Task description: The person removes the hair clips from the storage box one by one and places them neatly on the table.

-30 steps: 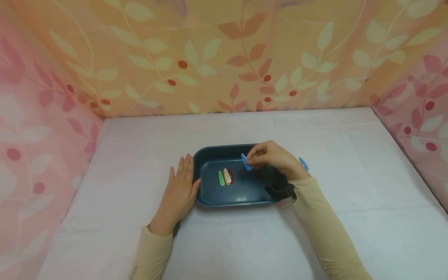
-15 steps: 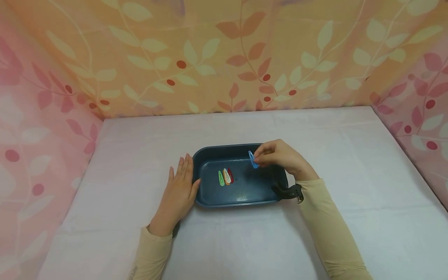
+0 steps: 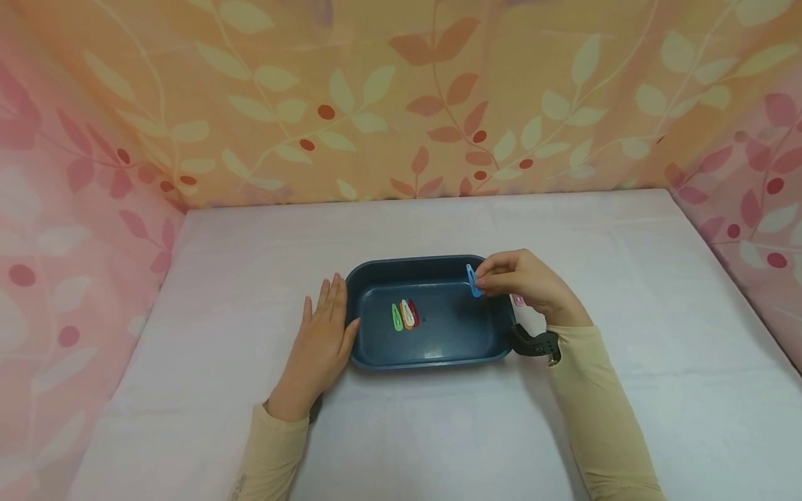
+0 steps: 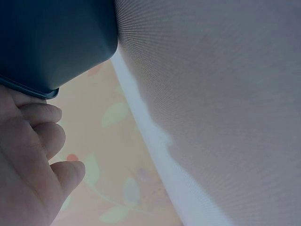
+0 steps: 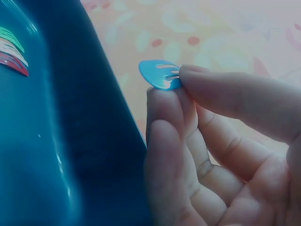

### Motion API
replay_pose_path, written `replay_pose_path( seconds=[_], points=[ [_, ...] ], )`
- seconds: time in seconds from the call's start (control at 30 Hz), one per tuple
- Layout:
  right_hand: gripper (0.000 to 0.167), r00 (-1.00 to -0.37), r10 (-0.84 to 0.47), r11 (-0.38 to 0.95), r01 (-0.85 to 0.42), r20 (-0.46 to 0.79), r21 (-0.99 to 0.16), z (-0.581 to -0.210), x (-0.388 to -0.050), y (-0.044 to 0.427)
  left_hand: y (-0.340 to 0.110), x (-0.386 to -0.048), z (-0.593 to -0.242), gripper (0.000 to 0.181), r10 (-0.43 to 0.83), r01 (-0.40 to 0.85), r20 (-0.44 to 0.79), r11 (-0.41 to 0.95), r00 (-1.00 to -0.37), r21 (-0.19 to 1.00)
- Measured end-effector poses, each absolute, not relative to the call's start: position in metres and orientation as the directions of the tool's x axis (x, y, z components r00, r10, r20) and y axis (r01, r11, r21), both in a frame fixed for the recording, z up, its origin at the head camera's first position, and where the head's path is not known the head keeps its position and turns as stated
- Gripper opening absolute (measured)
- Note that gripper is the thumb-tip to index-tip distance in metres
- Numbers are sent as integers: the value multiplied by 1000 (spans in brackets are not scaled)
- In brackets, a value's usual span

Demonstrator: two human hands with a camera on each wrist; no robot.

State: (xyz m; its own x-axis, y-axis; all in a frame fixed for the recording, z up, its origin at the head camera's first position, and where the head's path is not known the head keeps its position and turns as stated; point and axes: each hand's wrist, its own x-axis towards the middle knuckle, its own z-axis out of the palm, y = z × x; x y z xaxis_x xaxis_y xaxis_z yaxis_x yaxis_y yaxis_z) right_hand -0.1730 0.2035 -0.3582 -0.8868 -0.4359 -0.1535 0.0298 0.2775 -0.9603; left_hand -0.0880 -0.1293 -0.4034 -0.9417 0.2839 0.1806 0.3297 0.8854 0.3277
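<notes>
In the head view my right hand (image 3: 529, 285) pinches a blue snap hair clip (image 3: 473, 281) between thumb and fingertips, above the right end of a dark blue tray (image 3: 432, 364). The right wrist view has this blue clip (image 5: 160, 74) held at the fingertips, tilted, beside the tray's wall. My left hand (image 3: 319, 341) lies with straight fingers along the tray's left side, its thumb at the rim. Inside the tray, a green clip (image 3: 397, 317) lies next to a white clip (image 3: 408, 314), an orange one mostly beneath it, and a red clip (image 3: 414, 313).
A pink clip (image 3: 518, 300) shows on the white-covered table (image 3: 401, 431) right of the tray, partly hidden by my right hand. A floral curtain (image 3: 376, 104) stands behind the table, with pink floral cloth at both sides.
My right hand has moved right with the blue clip, from over the tray's middle to its right end. A pink clip has come into sight. The left hand has stayed put.
</notes>
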Motion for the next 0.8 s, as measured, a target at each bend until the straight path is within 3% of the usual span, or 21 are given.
replay_pose_path(
  seconds=[0.8],
  points=[
    [13, -909, -385, 296, 39, -157, -954, -362, -166, 242, -130, -88, -402, 67, 283, 319, 151, 885, -947, 340]
  ],
)
